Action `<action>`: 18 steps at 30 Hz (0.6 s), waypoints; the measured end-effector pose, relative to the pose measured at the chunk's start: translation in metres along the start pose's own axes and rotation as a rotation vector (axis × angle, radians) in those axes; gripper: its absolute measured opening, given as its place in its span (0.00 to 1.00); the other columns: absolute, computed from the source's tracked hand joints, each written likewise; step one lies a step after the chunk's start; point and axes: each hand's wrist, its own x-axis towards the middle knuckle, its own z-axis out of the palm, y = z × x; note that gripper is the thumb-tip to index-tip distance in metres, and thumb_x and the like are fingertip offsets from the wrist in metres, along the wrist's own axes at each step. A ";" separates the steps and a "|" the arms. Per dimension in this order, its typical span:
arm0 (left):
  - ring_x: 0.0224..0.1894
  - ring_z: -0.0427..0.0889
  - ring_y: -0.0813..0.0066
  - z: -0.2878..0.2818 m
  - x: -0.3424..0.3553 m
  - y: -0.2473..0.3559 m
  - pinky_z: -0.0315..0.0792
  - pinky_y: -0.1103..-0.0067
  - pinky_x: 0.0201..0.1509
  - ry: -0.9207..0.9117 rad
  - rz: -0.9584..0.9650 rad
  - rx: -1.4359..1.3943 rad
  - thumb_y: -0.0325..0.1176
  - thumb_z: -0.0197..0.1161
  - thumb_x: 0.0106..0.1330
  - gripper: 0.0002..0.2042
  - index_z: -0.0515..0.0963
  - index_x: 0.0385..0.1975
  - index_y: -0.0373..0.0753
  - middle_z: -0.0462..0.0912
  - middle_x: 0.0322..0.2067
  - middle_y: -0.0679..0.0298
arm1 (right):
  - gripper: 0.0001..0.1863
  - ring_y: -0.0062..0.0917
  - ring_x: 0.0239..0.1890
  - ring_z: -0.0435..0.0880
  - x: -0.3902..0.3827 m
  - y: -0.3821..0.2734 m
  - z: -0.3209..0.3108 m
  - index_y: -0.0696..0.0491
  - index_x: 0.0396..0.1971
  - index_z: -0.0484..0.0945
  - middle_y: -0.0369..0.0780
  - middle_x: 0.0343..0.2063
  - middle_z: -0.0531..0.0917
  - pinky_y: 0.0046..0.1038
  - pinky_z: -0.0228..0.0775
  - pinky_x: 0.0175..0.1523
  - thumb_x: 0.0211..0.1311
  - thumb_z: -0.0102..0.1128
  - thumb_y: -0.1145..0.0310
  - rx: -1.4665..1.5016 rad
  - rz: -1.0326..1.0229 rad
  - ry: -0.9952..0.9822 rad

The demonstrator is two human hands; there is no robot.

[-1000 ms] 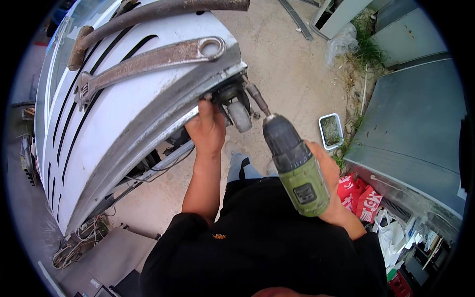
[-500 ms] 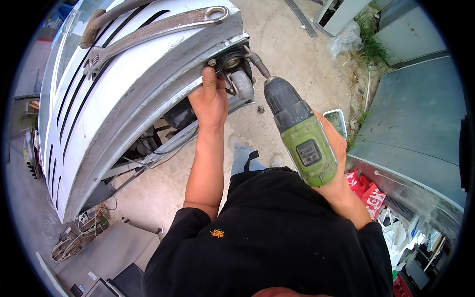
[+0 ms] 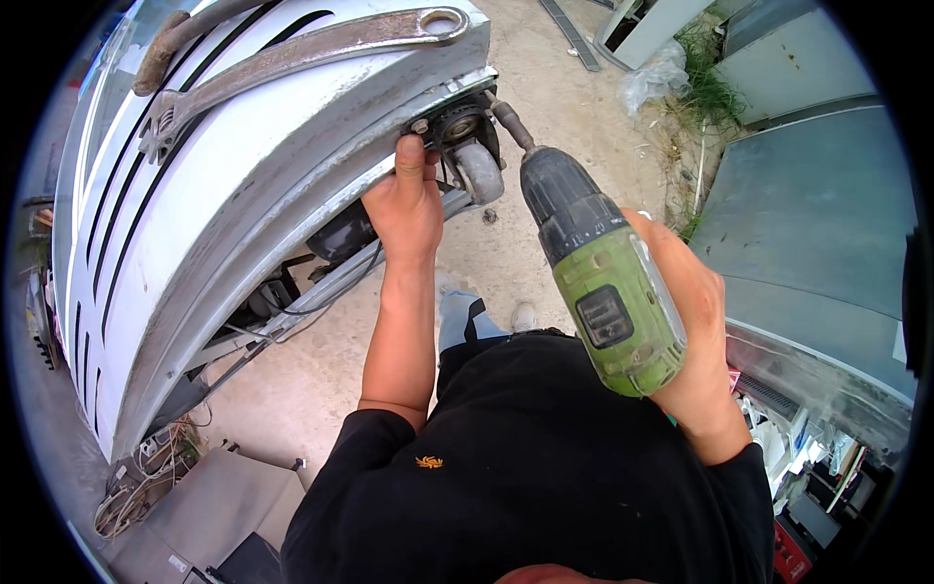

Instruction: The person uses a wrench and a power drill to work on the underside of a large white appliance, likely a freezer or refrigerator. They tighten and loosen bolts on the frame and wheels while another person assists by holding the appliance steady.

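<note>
My right hand (image 3: 693, 302) is wrapped round the grip of a green and black cordless drill (image 3: 603, 282). The socket bit (image 3: 513, 127) in its chuck reaches to the right corner of a caster's mounting plate. The caster (image 3: 479, 173) has a worn grey wheel and sits on the end of a white metal appliance body (image 3: 253, 146). My left hand (image 3: 409, 209) grips the caster's plate, thumb up beside a bolt head (image 3: 419, 127); its other fingers are partly hidden behind the plate.
On the white body lie a large rusty adjustable wrench (image 3: 302, 68) and a hammer-like tool (image 3: 161, 49). Tangled cables (image 3: 146, 487) are at lower left by a grey panel (image 3: 214, 496). Clear plastic (image 3: 650, 83), weeds and a large grey-green panel (image 3: 817, 224) are at right.
The drill's rear end and my right hand have shifted a little right and toward me, while the bit stays at the plate's corner. My left hand keeps its hold; the view has moved slightly.
</note>
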 end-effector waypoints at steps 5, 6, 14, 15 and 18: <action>0.57 0.74 0.72 -0.005 -0.001 -0.006 0.67 0.73 0.62 -0.031 0.027 -0.006 0.37 0.64 0.71 0.24 0.68 0.63 0.34 0.75 0.58 0.62 | 0.25 0.38 0.30 0.82 0.011 -0.004 -0.005 0.57 0.48 0.78 0.44 0.29 0.80 0.31 0.72 0.37 0.45 0.70 0.76 0.011 -0.030 0.040; 0.62 0.72 0.70 -0.007 -0.002 -0.007 0.63 0.72 0.68 -0.051 0.037 0.009 0.38 0.63 0.72 0.26 0.66 0.65 0.33 0.73 0.62 0.60 | 0.24 0.39 0.29 0.81 0.013 -0.002 -0.004 0.56 0.48 0.78 0.43 0.28 0.79 0.33 0.72 0.35 0.45 0.71 0.76 0.027 -0.041 0.054; 0.50 0.78 0.73 0.000 -0.001 -0.006 0.75 0.74 0.54 0.019 0.053 -0.037 0.34 0.67 0.69 0.22 0.71 0.59 0.34 0.78 0.51 0.61 | 0.24 0.40 0.27 0.80 0.017 -0.001 -0.009 0.56 0.47 0.78 0.43 0.26 0.78 0.34 0.71 0.32 0.45 0.71 0.74 -0.130 -0.074 -0.011; 0.50 0.77 0.73 0.000 -0.001 -0.005 0.75 0.74 0.54 0.018 0.055 -0.042 0.34 0.67 0.69 0.21 0.72 0.58 0.34 0.78 0.51 0.61 | 0.24 0.40 0.27 0.80 0.019 -0.002 -0.009 0.57 0.46 0.78 0.43 0.26 0.78 0.34 0.71 0.32 0.45 0.71 0.74 -0.141 -0.077 -0.017; 0.50 0.77 0.74 0.004 0.001 -0.005 0.75 0.75 0.54 0.013 0.074 -0.074 0.34 0.68 0.69 0.20 0.73 0.57 0.33 0.79 0.50 0.61 | 0.24 0.40 0.27 0.80 0.023 -0.002 -0.010 0.57 0.46 0.78 0.43 0.25 0.78 0.35 0.71 0.31 0.44 0.71 0.73 -0.112 -0.089 -0.010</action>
